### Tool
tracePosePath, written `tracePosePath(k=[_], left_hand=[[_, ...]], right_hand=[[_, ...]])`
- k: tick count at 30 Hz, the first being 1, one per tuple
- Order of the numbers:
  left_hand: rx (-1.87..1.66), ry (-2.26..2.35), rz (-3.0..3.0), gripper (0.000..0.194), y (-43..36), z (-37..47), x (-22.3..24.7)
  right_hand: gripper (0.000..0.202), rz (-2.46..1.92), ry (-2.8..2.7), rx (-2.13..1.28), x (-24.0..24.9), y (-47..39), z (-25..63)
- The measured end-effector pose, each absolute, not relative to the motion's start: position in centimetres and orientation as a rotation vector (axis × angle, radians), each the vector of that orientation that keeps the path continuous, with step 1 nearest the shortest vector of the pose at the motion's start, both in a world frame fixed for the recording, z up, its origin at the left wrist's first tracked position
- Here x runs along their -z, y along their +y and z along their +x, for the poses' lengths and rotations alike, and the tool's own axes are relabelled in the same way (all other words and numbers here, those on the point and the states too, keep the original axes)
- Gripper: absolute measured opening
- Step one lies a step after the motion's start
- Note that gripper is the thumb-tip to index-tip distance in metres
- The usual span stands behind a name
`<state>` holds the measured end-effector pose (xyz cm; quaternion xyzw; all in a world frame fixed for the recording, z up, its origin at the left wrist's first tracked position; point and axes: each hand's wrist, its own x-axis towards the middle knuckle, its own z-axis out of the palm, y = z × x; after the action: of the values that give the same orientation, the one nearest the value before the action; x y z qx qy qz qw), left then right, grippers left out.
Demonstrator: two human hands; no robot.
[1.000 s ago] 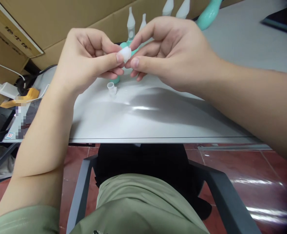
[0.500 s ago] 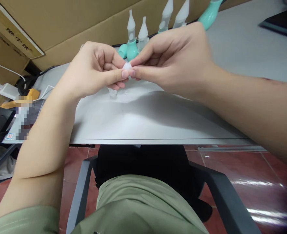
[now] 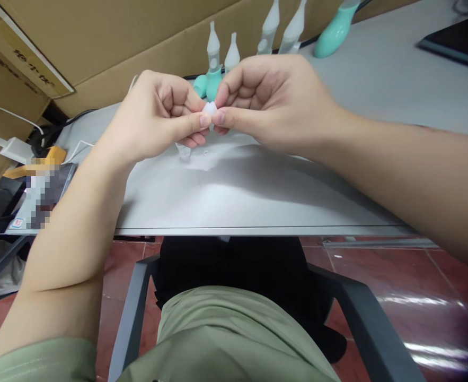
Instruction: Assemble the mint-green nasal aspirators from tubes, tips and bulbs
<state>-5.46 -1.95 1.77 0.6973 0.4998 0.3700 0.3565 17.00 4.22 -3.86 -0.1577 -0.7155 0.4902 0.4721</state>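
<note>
Between my two hands is a small translucent white tip, seemingly soft, its lower part hidden by fingers. My left hand pinches it from the left with thumb and forefinger, the other fingers curled beneath. From the right, my right hand grips the same piece between thumb and forefinger. Under the left fingers a clear plastic part lies on the table, and beside it sits a tiny clear piece. Just behind the hands stands a nasal aspirator with a teal bulb and white tip.
More aspirators with white tips stand along the cardboard wall. A teal bulb leans at the back right, near a black flat object. Left are a white charger, cables and a phone-like device. The table's front edge faces me.
My right hand has lowered slightly, its knuckles shifting left. Both hands still pinch the white tip. The view has shifted a little.
</note>
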Motion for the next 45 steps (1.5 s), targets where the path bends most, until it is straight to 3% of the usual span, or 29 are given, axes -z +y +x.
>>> tracePosePath(k=[9,16,21,27,34,45], left_hand=[[-0.972,1.272,1.801,0.021,-1.9,-5.6,-1.7],[-0.916,1.249,1.787,0.022,-1.7,-5.6,-1.9],[-0.951,1.196,1.738,0.028,-1.9,-5.4,-2.0],[-0.982,1.303,1.742,0.032,-1.7,-5.2,-2.0],[-1.048,1.303,1.735,0.030,-1.6,-4.9,-1.7],[-1.019,1.256,1.723,0.027,-2.3,-4.6,-2.3]], right_hand=[[0.059,-0.473,-1.731,-1.266,4.0,3.7,17.2],[0.045,-0.469,-1.715,-1.306,4.2,4.2,17.1],[0.046,-0.389,-1.646,-1.337,4.0,4.3,16.7],[0.021,-0.421,-1.529,-1.283,3.8,3.2,15.8],[0.037,-0.476,-1.464,-1.238,3.5,2.6,15.5],[0.033,-0.516,-1.635,-1.317,4.0,3.1,15.6]])
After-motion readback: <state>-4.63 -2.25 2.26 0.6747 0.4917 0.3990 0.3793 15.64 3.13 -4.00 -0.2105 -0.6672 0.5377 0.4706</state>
